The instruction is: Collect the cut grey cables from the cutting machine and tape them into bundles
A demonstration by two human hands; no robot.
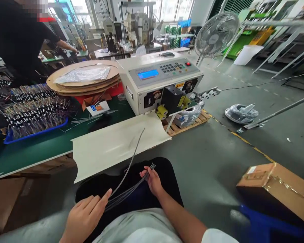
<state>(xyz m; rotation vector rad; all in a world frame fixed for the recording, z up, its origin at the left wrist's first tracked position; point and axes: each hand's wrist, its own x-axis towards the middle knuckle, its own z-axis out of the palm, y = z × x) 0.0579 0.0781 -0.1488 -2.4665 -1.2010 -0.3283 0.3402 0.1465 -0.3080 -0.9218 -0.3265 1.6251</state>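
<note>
A bundle of thin grey cables [130,193] stretches across my lap between my two hands. My left hand [86,213] is closed around its left end, the index finger lying along the cables. One single grey cable [132,158] sticks out from that hand, curving up and away over the edge of the cream chute [103,153]. Near the other end, the fingers of my right hand [153,181] pinch the bundle, and the cable tips poke out just above them. Past the chute stands a wire-cutting machine [154,82] with a lit blue display and a keypad.
Left of the machine, round cardboard discs [82,87] carry a plastic bag, beside a blue tray [62,125] full of bundled wires. Loose grey cables lie on the green table [40,143]. Cable coils [188,116], a carton [258,175] and a fan [216,33] are at right. A person [17,40] stands far left.
</note>
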